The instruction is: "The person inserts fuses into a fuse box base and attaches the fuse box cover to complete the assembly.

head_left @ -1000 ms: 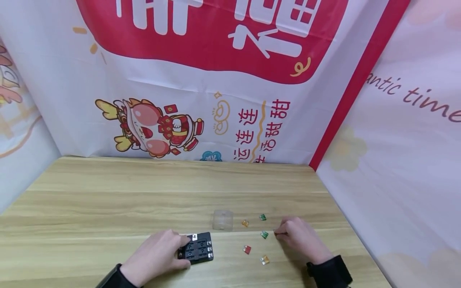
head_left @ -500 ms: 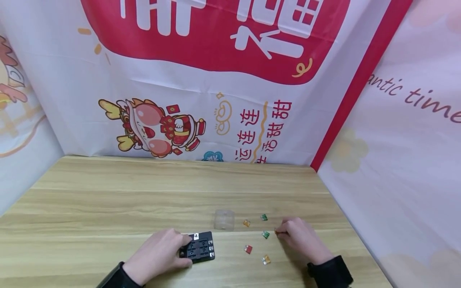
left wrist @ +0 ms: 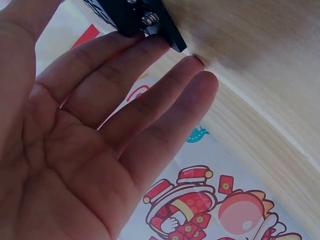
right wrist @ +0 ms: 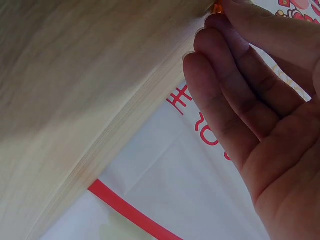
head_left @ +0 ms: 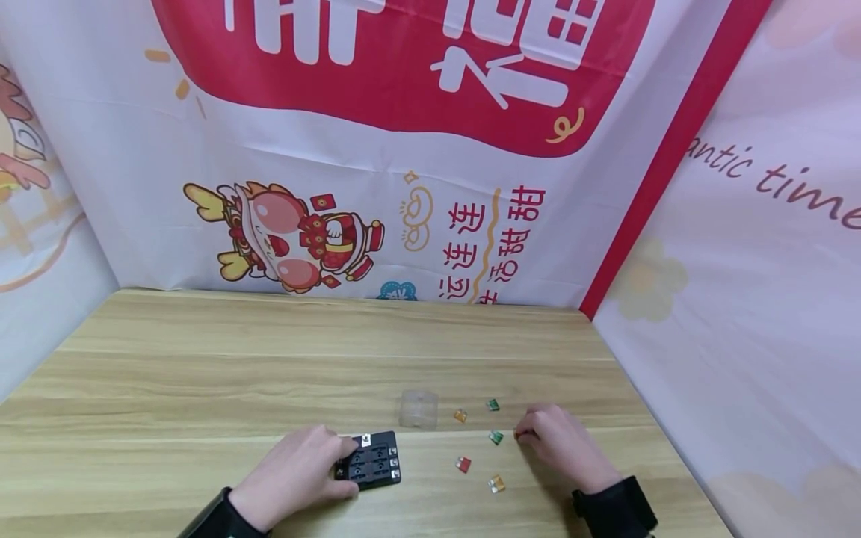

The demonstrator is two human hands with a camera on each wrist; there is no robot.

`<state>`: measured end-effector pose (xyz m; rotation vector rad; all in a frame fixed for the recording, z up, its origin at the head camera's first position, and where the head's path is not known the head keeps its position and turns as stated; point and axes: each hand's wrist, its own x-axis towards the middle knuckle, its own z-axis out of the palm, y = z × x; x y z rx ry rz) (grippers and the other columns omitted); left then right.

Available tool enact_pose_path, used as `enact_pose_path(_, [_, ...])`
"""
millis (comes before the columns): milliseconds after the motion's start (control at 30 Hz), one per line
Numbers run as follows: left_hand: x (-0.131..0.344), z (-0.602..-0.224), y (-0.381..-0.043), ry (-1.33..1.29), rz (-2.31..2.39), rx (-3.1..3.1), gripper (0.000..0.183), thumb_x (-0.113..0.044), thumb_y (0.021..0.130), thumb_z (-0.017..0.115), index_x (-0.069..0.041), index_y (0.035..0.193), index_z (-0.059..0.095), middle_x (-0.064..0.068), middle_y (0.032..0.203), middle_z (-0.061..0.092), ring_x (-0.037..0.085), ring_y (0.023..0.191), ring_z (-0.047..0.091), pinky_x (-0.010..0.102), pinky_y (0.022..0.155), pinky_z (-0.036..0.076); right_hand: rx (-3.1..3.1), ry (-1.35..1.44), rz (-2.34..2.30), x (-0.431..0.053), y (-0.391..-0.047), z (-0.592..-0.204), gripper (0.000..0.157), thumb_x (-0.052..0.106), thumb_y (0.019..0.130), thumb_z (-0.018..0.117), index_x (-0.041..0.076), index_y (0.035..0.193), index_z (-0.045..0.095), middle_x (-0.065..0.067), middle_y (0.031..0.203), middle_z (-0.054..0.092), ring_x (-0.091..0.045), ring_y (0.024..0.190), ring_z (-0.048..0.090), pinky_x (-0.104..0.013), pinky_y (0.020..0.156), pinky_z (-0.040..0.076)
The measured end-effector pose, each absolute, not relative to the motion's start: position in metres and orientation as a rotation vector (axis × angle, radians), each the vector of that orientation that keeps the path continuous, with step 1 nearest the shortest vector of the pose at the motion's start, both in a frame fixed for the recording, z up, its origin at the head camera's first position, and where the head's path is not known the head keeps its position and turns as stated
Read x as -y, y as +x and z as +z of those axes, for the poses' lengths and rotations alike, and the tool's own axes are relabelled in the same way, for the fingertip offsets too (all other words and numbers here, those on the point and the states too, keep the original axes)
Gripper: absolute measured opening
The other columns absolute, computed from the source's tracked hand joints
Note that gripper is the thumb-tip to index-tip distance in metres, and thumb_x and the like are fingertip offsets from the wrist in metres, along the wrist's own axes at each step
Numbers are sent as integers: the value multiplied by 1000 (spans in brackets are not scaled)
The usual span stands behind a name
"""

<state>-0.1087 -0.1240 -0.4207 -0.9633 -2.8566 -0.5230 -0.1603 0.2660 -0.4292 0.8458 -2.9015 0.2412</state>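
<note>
My left hand point(head_left: 296, 467) grips a black fuse box point(head_left: 373, 459) at its left end, thumb on the near side and fingers at the far side. Rows of slots face up on the box, with white labels along its edges. In the left wrist view two fingertips touch the box point(left wrist: 170, 25), while the other two fingers lie apart from it. Over to the right, my right hand point(head_left: 558, 441) pinches a small orange blade fuse point(right wrist: 218, 7) between thumb and index finger, low at the tabletop. Most of that fuse is hidden by the fingertips.
Between the hands lie loose blade fuses: two green, the far one point(head_left: 493, 405) and the near one point(head_left: 495, 438), a red one point(head_left: 463, 465), and two orange, one far point(head_left: 460, 416) and one near point(head_left: 496, 484). A clear plastic cover point(head_left: 418, 410) stands behind the fuse box.
The orange fuse at the right fingertips shows a little more than a second ago. Both hands and the fuse box stay in place; the head view has shifted slightly.
</note>
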Motion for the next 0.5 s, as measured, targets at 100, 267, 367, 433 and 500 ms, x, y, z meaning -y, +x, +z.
enact_pose_path(100, [124, -420, -109, -967, -522, 2856, 28, -42, 69, 77, -21, 74, 59, -16, 65, 47, 3, 55, 39, 23, 50, 32, 2905, 831, 226, -265, -160, -429, 11, 7, 76, 75, 16, 81, 71, 9, 78, 58, -4, 71, 56, -26, 64, 45])
enact_pose_path(267, [124, -421, -109, -980, -529, 2865, 27, -42, 70, 76, -21, 74, 59, -16, 64, 47, 2, 54, 38, 23, 49, 32, 2902, 807, 191, -264, -160, -431, 11, 5, 79, 72, 16, 82, 71, 9, 81, 58, -7, 74, 58, -27, 66, 46])
enact_pose_path(367, [124, -422, -108, -982, -526, 2860, 28, -41, 70, 76, -20, 74, 59, -16, 64, 46, 2, 53, 38, 23, 49, 32, 2899, 798, 167, -264, -159, -433, 10, 6, 80, 71, 16, 82, 71, 9, 82, 58, -8, 76, 59, -27, 67, 47])
enact_pose_path(433, [124, -422, -108, -978, -522, 2855, 28, -41, 70, 76, -20, 74, 59, -16, 63, 46, 2, 53, 38, 23, 48, 32, 2895, 810, 169, -264, -159, -433, 10, 6, 79, 72, 15, 82, 70, 8, 82, 57, -8, 75, 58, -27, 66, 47])
enact_pose_path(500, [123, -422, -108, -975, -523, 2852, 27, -40, 70, 76, -20, 74, 59, -16, 63, 46, 2, 52, 38, 22, 48, 32, 2905, 815, 187, -264, -159, -433, 10, 7, 79, 73, 15, 82, 69, 9, 81, 56, -7, 74, 57, -27, 65, 46])
